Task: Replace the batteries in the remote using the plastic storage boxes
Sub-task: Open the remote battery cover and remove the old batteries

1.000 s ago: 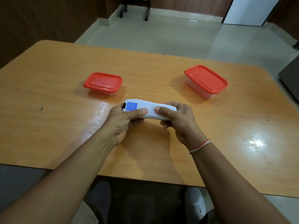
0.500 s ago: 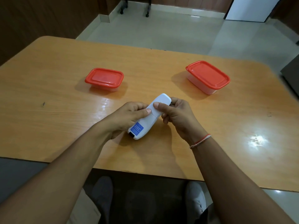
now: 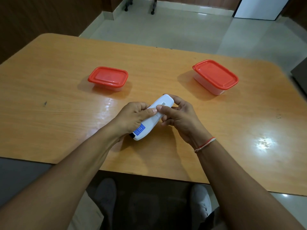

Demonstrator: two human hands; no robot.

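A white remote [image 3: 163,103] with a blue label near its lower end is held back side up over the middle of the wooden table [image 3: 49,100]. My left hand [image 3: 132,117] grips its lower half. My right hand [image 3: 177,115] holds its upper half, thumb pressed on the back cover. Two clear plastic storage boxes with red lids stand beyond it, both closed: a small box [image 3: 108,78] to the far left and a larger box [image 3: 215,76] to the far right. No batteries are visible.
The table's near edge runs just above my knees and shoes. Tiled floor lies past the far edge, with chair wheels [image 3: 152,12] at the back. A dark object [image 3: 300,72] sits off the table's right side.
The remote has turned from lying sideways to pointing diagonally, label end toward me. In the last half second it has barely moved and my right thumb has settled on the back cover.
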